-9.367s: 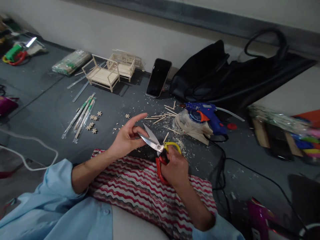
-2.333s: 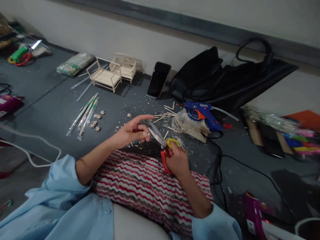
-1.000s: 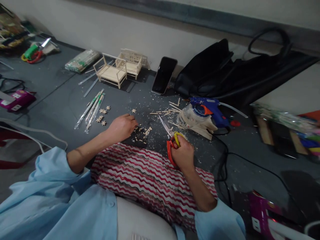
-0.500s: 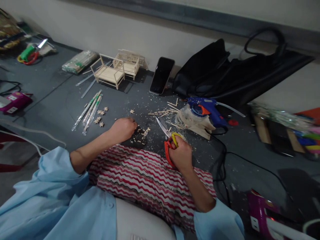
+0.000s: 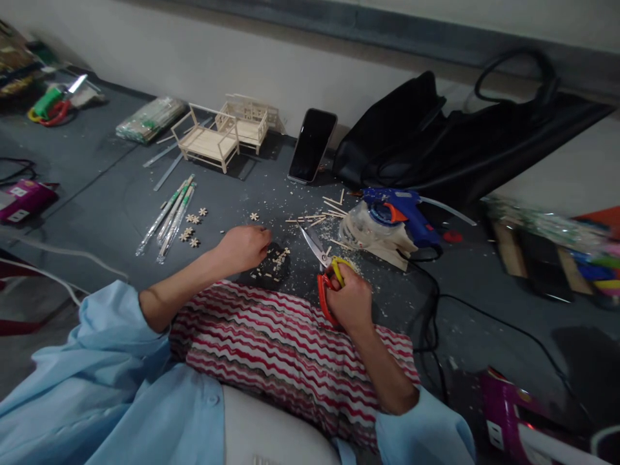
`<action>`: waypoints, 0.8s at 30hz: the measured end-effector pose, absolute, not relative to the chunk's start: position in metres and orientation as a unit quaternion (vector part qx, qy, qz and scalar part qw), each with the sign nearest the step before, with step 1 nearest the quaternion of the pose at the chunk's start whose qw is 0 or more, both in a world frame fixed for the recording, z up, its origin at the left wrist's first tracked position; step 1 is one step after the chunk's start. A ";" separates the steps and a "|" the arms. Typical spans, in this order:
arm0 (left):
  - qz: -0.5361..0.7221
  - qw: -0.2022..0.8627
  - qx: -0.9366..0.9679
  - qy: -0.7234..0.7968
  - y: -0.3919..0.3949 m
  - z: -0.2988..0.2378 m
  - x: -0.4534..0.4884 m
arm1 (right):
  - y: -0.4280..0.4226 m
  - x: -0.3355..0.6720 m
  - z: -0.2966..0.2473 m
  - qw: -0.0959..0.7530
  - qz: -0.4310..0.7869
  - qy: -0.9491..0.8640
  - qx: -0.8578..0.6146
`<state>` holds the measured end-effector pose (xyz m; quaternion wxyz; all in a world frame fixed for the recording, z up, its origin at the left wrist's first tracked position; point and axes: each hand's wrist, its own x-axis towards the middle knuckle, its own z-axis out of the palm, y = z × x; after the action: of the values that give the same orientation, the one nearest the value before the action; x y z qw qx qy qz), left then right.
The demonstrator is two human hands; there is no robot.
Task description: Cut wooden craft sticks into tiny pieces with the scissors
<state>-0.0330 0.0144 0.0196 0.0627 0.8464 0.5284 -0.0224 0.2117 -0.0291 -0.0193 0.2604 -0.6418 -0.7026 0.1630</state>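
My right hand (image 5: 352,301) grips the scissors (image 5: 317,248) by their red and yellow handles, blades pointing away from me and to the left. My left hand (image 5: 245,249) is low over the table, its fingers curled and pressed together; whatever they may hold is hidden. Just right of and below those fingertips lies a scatter of small cut wood pieces (image 5: 275,263). One flower-shaped wooden piece (image 5: 254,216) sits beyond my left hand, and several more flower-shaped pieces (image 5: 192,219) lie to its left. Thin wooden sticks (image 5: 333,210) rest past the scissor tips.
A blue glue gun (image 5: 404,210) lies by a plastic tub (image 5: 361,224) on the right, its black cable trailing. Behind stand two miniature wooden benches (image 5: 208,143), a phone (image 5: 312,145) and a black bag (image 5: 416,142). Wrapped sticks (image 5: 169,216) lie left. A striped cloth (image 5: 281,342) covers my lap.
My left hand has shifted slightly to the right, toward the small wood pieces. My right hand and the scissors stay almost where they were. The whole view has moved a little.
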 end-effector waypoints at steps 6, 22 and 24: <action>-0.003 0.048 0.846 0.531 0.023 0.012 -0.025 | -0.031 0.211 -0.019 0.258 0.146 -0.710 -0.638; 0.020 0.026 0.911 0.412 0.021 0.008 0.002 | -0.031 0.211 -0.018 0.248 0.134 -0.715 -0.639; 0.015 0.016 0.911 0.411 0.017 0.011 0.007 | -0.031 0.210 -0.017 0.251 0.137 -0.715 -0.637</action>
<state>0.0071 0.0171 0.0109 0.0163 0.9112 0.4114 0.0154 0.2103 -0.0309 -0.0175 0.2515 -0.6375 -0.7152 0.1374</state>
